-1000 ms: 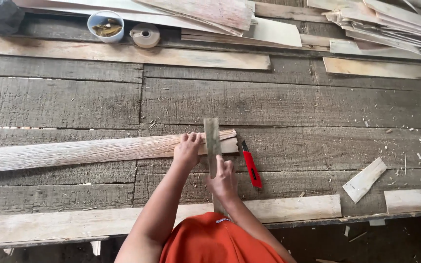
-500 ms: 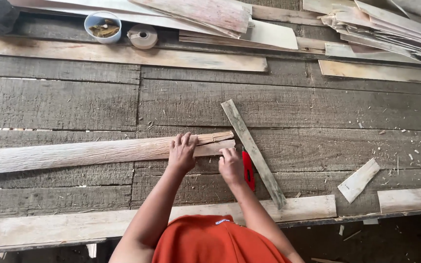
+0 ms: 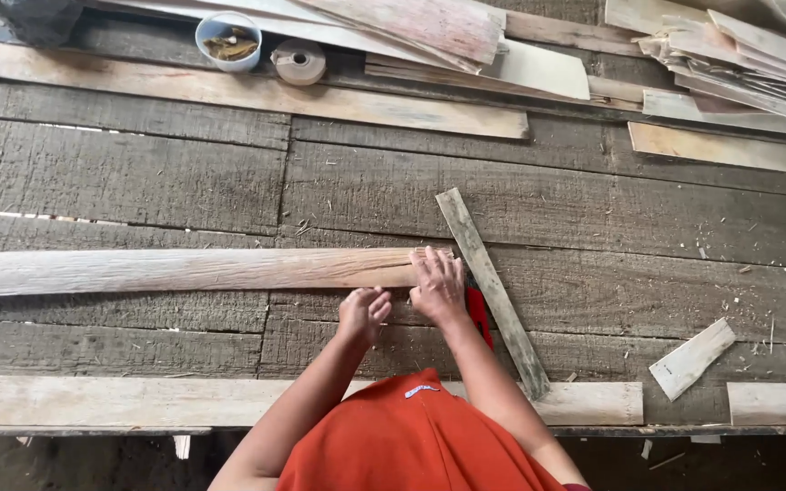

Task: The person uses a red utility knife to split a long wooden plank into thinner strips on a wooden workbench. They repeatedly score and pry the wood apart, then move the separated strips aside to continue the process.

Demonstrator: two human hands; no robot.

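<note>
A long pale plank lies flat across the grey workbench, running in from the left edge. My right hand rests flat on the plank's right end, fingers pointing away from me. My left hand sits just below the plank on the bench, fingers curled in with nothing visible in them. A narrow grey wooden strip lies diagonally just right of my right hand. A red-handled cutter lies between my right wrist and the strip, partly hidden.
A white cup and a tape roll stand at the back. Stacked boards fill the back right. A small offcut lies at the right. Pale boards run along the front edge.
The grey strip swung from upright to diagonal. My left hand came off the plank and curled up below it. My right hand moved onto the plank's end.
</note>
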